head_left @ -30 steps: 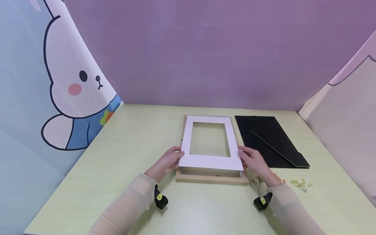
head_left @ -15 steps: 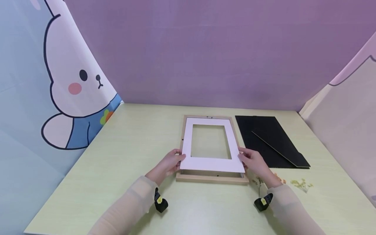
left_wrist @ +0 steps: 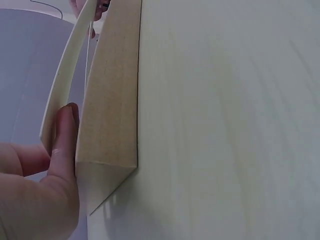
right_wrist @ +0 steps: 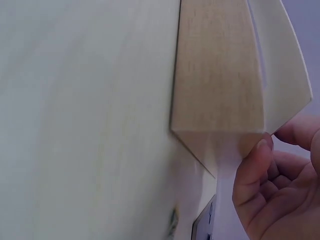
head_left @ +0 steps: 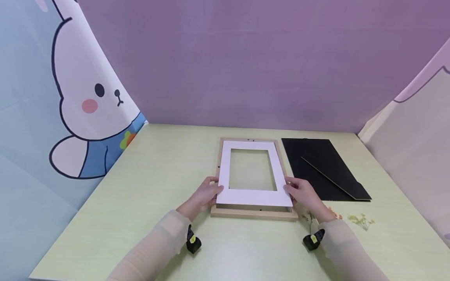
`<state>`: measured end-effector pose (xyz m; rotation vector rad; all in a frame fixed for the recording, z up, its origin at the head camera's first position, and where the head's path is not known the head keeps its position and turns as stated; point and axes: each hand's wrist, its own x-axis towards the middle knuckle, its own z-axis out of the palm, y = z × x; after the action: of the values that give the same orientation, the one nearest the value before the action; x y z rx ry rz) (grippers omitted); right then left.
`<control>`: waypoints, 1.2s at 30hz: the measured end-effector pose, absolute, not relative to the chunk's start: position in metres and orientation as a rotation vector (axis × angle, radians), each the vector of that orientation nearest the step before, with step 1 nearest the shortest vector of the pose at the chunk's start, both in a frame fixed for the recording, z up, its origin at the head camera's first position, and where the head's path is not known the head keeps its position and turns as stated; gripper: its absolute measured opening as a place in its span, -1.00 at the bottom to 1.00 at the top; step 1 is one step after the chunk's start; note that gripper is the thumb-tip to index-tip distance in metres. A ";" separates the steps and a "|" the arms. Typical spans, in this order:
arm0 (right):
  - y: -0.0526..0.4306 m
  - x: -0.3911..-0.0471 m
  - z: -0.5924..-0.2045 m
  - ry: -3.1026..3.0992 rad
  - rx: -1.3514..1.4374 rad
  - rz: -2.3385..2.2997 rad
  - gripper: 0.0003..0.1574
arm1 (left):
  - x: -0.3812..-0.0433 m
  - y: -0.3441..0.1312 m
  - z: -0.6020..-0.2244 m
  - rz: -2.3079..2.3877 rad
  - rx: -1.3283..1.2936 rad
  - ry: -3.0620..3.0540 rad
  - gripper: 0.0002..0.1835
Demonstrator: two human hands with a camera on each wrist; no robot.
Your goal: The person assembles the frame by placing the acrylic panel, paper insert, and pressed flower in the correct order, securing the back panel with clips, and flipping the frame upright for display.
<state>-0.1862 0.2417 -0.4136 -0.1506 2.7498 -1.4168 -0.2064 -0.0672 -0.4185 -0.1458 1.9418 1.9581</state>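
Note:
A white mat board (head_left: 254, 197) with a rectangular window lies over a light wooden picture frame (head_left: 253, 214). Its near edge is raised above the frame, while its far edge sits inside the frame's far end. My left hand (head_left: 204, 195) pinches the mat's left edge near its front corner, and the left wrist view shows thumb and finger on either side of the bowed mat (left_wrist: 64, 82). On the opposite edge, my right hand (head_left: 301, 192) pinches the mat between thumb and fingers. The right wrist view shows those fingers by the corner of the wooden frame (right_wrist: 220, 70).
Black backing board (head_left: 316, 148) with a hinged stand strip lies right of the frame. Dried yellow flowers (head_left: 361, 221) rest on the table (head_left: 140, 187) near my right forearm, with orange ones (head_left: 335, 213) partly hidden behind it. A purple backdrop (head_left: 246, 70) rises behind.
The mat's far edge has moved down and toward me, uncovering the frame's far rail. Its near edge has come slightly closer. Both hands keep hold of it throughout.

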 end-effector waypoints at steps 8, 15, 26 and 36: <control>0.241 -0.185 -0.413 2.761 -0.114 -1.377 -0.46 | -0.207 -0.068 -0.418 1.904 -0.082 2.050 -0.49; 0.240 -0.184 -0.413 2.785 -0.082 -1.366 -0.53 | -0.207 -0.071 -0.414 1.800 0.004 2.234 -0.54; 0.240 -0.184 -0.413 2.850 -0.092 -1.307 -0.58 | -0.207 -0.076 -0.414 1.568 0.130 2.500 -0.53; 0.239 -0.182 -0.412 2.865 -0.149 -1.291 -0.58 | -0.205 -0.078 -0.411 1.392 0.211 2.548 -0.46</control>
<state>-0.1816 0.2390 -0.4120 -0.1491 2.8655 -1.2912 -0.2055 -0.0784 -0.4112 0.2108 2.5480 1.3916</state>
